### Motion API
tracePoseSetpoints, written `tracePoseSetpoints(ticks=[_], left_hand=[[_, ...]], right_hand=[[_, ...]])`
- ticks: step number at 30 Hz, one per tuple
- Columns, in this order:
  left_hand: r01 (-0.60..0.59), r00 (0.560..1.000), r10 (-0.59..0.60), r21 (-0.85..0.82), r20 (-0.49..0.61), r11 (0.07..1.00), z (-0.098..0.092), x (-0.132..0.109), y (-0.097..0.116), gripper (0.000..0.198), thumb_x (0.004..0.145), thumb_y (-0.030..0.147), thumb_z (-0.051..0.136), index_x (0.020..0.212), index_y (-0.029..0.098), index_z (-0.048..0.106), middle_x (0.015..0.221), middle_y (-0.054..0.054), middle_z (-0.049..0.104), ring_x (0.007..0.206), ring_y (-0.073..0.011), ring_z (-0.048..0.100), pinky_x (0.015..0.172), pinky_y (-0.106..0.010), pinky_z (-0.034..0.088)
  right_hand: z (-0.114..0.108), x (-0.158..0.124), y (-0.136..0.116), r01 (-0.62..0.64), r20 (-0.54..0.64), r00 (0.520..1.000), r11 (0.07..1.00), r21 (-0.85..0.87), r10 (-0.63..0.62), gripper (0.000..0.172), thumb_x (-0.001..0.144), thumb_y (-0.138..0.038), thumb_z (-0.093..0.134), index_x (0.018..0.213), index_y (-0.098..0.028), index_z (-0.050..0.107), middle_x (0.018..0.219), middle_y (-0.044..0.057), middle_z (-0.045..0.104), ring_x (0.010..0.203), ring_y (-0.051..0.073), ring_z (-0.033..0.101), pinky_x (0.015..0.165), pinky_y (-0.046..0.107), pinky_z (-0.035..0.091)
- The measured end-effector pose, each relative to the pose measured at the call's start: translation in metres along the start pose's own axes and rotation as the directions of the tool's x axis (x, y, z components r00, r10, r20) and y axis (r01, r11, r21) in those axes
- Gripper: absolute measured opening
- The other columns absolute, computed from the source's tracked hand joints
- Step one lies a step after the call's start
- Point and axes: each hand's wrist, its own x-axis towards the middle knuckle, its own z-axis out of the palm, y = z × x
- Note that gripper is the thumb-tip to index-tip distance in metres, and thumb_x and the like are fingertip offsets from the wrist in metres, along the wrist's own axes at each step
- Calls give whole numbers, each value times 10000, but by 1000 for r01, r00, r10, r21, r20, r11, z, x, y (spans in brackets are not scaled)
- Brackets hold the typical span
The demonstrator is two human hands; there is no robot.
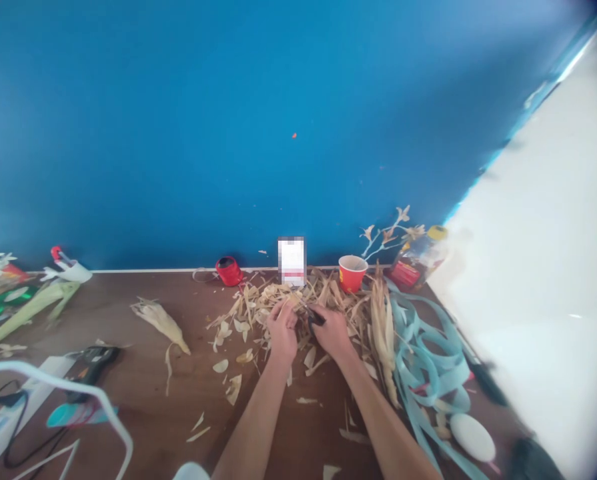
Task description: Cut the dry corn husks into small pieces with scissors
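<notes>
Scissors (315,317) with dark handles are gripped in my right hand (334,331), their blades angled up and left toward my other hand. My left hand (283,328) is closed in a pinch on a small pale piece of dried corn husk (293,301), next to the blade tips. Fingers partly hide that piece. Around and beyond both hands spreads a heap of dry husk strips (258,297). Cut husk scraps (221,366) lie scattered left of and below my left hand.
A red paper cup (353,275) and a red round container (229,271) stand by the blue wall. Dried husk bundles (161,321) lie on the brown table (143,413). Blue ribbon (445,373) coils at right. A glue gun (95,363) and power strip (43,387) sit left.
</notes>
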Motion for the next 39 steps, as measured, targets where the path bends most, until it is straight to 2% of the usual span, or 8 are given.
tracePoseSetpoints(ticks=[5, 9, 14, 20, 25, 28, 32, 39], left_hand=[[39, 999, -39, -17, 13, 999, -2, 1, 1, 208, 666, 216, 755, 684, 134, 565, 484, 98, 247, 432, -22, 241, 431, -184, 233], [71, 997, -71, -59, -5, 996, -2, 4, 2, 211, 644, 164, 754, 813, 130, 633, 507, 96, 266, 449, -23, 262, 442, -179, 252], [105, 993, -94, -153, 76, 983, -1, 6, 4, 137, 679, 146, 722, 760, 132, 613, 541, 82, 289, 484, -29, 292, 480, -183, 292], [124, 992, -114, -206, 60, 971, 0, 8, 4, 220, 681, 209, 733, 665, 145, 523, 576, 65, 358, 521, -40, 356, 523, -188, 345], [202, 979, -205, -117, -13, 972, 5, 4, 8, 289, 668, 351, 743, 679, 157, 528, 586, 45, 462, 535, -73, 439, 565, -231, 408], [153, 988, -154, -69, -14, 986, 6, 4, 6, 293, 685, 396, 725, 731, 163, 553, 641, 21, 539, 581, -98, 503, 594, -249, 429], [50, 995, -53, -39, -80, 998, 5, 5, -1, 276, 709, 402, 707, 748, 179, 548, 675, 4, 575, 614, -100, 539, 617, -241, 438], [42, 988, -31, 76, -149, 996, 6, 1, -1, 261, 737, 413, 673, 720, 190, 538, 639, -6, 567, 574, -115, 526, 565, -252, 427]], right_hand=[[0, 1, 2, -14, 13, 1000, 1000, -4, 14, 542, 655, -79, 522, 1133, -286, 673, 1049, 4, 714, 964, 208, 669, 841, 287, 502], [0, 2, 0, -14, 41, 999, 1000, -6, 14, 545, 662, -71, 518, 1138, -289, 670, 1057, 2, 711, 969, 206, 667, 847, 284, 498], [0, 3, -3, -32, 46, 998, 999, 5, 32, 498, 700, -93, 531, 1134, -292, 671, 1055, -6, 712, 962, 198, 669, 823, 267, 502], [0, 4, -2, -30, 44, 999, 999, 30, 29, 485, 708, -97, 543, 1134, -290, 672, 1067, -5, 708, 978, 198, 664, 847, 274, 499], [-1, 4, -2, -33, 78, 997, 999, 36, 30, 462, 728, -104, 543, 1129, -291, 675, 1048, 5, 714, 961, 208, 668, 826, 286, 508], [-2, 4, -3, -12, 109, 994, 998, 59, 5, 478, 718, -88, 528, 1127, -285, 677, 1051, 8, 713, 960, 203, 667, 819, 278, 505], [-4, 4, -3, 17, 133, 991, 1000, 15, -19, 513, 690, -70, 508, 1115, -296, 683, 1022, 0, 722, 935, 201, 672, 782, 259, 497], [-5, 2, -4, 55, 142, 988, 998, 10, -56, 492, 696, -82, 495, 1092, -295, 694, 981, -8, 732, 863, 183, 679, 740, 239, 490]])
